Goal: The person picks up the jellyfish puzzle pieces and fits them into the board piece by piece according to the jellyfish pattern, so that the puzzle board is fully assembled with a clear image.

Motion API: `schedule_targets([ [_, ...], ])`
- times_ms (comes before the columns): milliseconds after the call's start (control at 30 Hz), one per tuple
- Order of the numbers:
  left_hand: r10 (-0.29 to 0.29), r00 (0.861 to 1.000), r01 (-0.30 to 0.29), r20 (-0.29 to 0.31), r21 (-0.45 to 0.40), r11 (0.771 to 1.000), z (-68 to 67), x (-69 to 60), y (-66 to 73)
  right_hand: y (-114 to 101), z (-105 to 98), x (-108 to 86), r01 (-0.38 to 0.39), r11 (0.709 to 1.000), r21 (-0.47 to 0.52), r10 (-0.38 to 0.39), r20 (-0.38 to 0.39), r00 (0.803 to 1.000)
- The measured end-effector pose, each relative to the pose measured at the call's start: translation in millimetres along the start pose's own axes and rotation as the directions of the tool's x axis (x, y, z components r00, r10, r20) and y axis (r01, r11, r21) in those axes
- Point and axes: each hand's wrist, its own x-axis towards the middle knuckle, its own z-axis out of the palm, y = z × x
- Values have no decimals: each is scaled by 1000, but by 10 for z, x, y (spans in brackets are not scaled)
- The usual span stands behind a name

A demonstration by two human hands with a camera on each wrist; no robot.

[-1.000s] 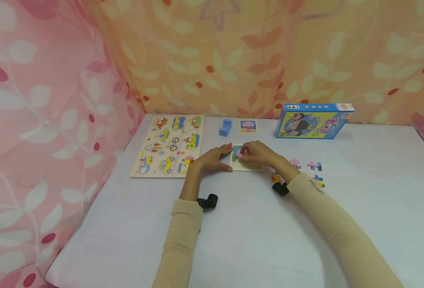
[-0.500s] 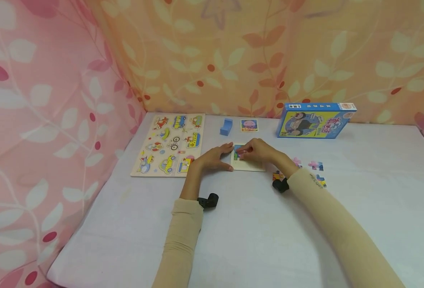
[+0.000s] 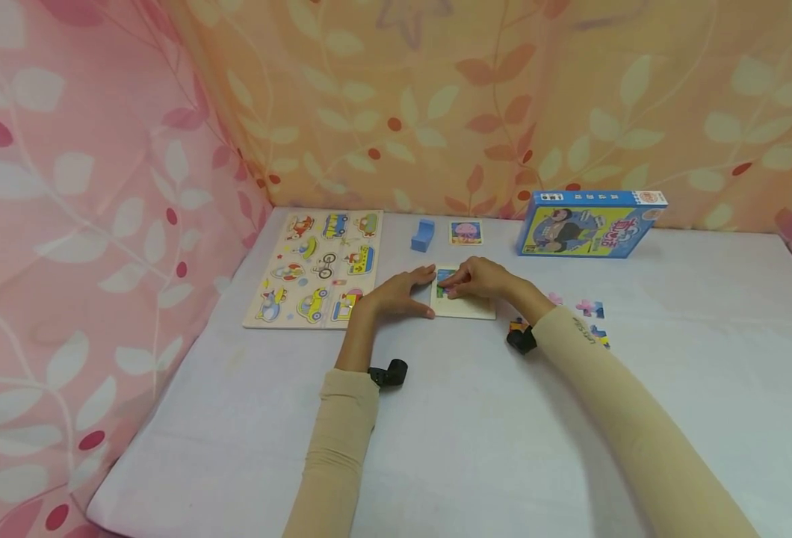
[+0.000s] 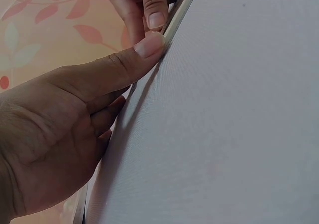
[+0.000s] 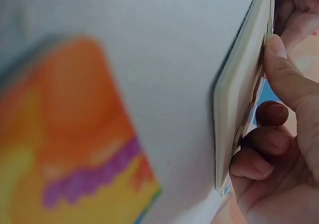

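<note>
A small cream puzzle board [image 3: 468, 307] lies on the table, partly filled with picture pieces at its upper left. My left hand [image 3: 394, 296] steadies its left edge, thumb and fingers spread apart. In the left wrist view the thumb of the left hand [image 4: 55, 119] touches the board's rim. My right hand [image 3: 486, 278] reaches over the board, its index finger and thumb pressing on a pink jigsaw piece [image 3: 446, 291]. The right wrist view shows the right hand [image 5: 284, 139] with its thumb on the board's surface and the other fingers curled; the index fingertip is hidden there.
Several loose jigsaw pieces [image 3: 590, 308] lie beyond the right wrist, some partly covered by it. A wooden vehicle puzzle [image 3: 302, 280] is at the left. Behind the board are a blue block [image 3: 423, 235], a picture card [image 3: 466, 232] and an upright blue box [image 3: 589, 228].
The right index finger has stretched a little to the left and the pinch on the pink piece has given way to pressing on the board. The left hand stays at the board's edge.
</note>
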Motion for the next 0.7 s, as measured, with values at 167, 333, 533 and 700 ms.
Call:
schedule_targets([
  [167, 0, 1000, 0, -7, 1, 1000, 3, 1, 12, 24, 5, 23, -42, 998, -48, 41, -8, 999],
  [333, 3, 1000, -3, -3, 1, 1000, -5, -4, 29, 22, -3, 35, -85, 994, -66, 84, -17, 996],
  [533, -8, 1000, 8, -10, -2, 1000, -4, -3, 15, 12, -3, 45, -92, 994, -63, 91, -19, 996],
  [700, -15, 1000, 15, 11, 5, 1000, 23, 8, 17, 7, 5, 42, -106, 993, -54, 105, -16, 994],
])
